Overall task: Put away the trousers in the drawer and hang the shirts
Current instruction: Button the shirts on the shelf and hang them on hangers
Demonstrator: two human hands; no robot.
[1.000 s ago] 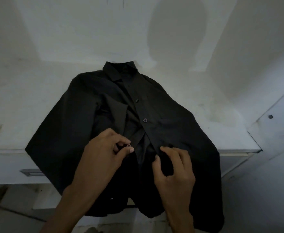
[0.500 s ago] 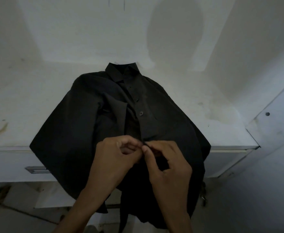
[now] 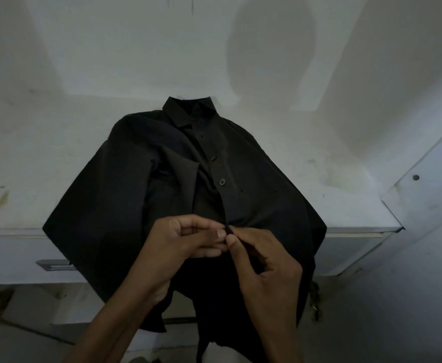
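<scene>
A black collared button-up shirt [image 3: 141,205] lies face-up on the white bench [image 3: 44,153], its hem draping over the front edge. The left hand [image 3: 185,244] and right hand [image 3: 264,260] pinch its front placket together.

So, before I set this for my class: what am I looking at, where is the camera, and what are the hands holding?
No machine here: these are a person's two bare hands, filmed by a camera worn on the head, looking down. A black shirt lies spread on a white counter, collar farthest away, hem hanging over the front edge. The left hand and right hand both pinch the shirt's front opening, below two visible buttons. A drawer handle shows underneath.
</scene>
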